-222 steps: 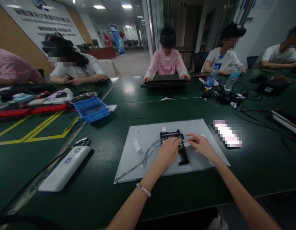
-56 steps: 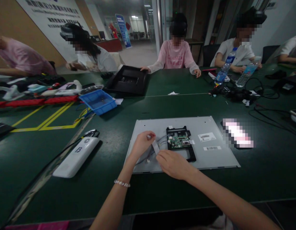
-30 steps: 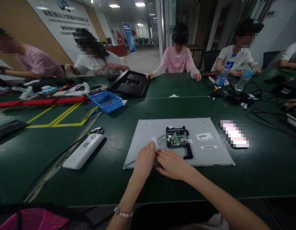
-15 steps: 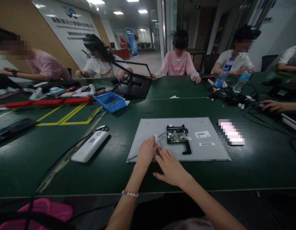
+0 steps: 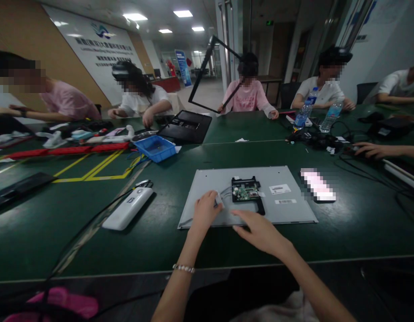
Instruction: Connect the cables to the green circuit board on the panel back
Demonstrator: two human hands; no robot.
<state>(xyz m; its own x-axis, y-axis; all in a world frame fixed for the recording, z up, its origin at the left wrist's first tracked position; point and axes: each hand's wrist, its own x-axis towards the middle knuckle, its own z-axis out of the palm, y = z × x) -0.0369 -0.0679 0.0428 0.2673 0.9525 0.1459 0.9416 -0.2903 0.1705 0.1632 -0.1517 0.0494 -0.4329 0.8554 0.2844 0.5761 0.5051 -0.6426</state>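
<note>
On the tabletop (image 5: 133,255), a flat grey panel (image 5: 287,213), with a green circuit board (image 5: 247,192) set in a black bracket (image 5: 261,207) near its middle. Just left of the board, grey cables (image 5: 226,191) meeting a white strip (image 5: 221,201); over or under, not clear. At the strip, the left hand (image 5: 205,209), fingers bent and close together; actual grip impossible to tell. By the panel's near edge, the right hand (image 5: 257,227), thumb and fingers parted, nothing visible between; contact with the panel uncertain. Possible faults from here: a skewed or peeling strip, through uneven pressure across the cables; strain at the board, through a sideways drag of the left hand; a scuffed board or shifted panel, through a careless sweep of the right. Farther out, right of the panel, a lit phone (image 5: 317,185), liable to a knock from a sliding corner; well to the left, a white oblong device (image 5: 128,208). Beyond, two bottles (image 5: 306,108), a spill risk only through a hard bump.
</note>
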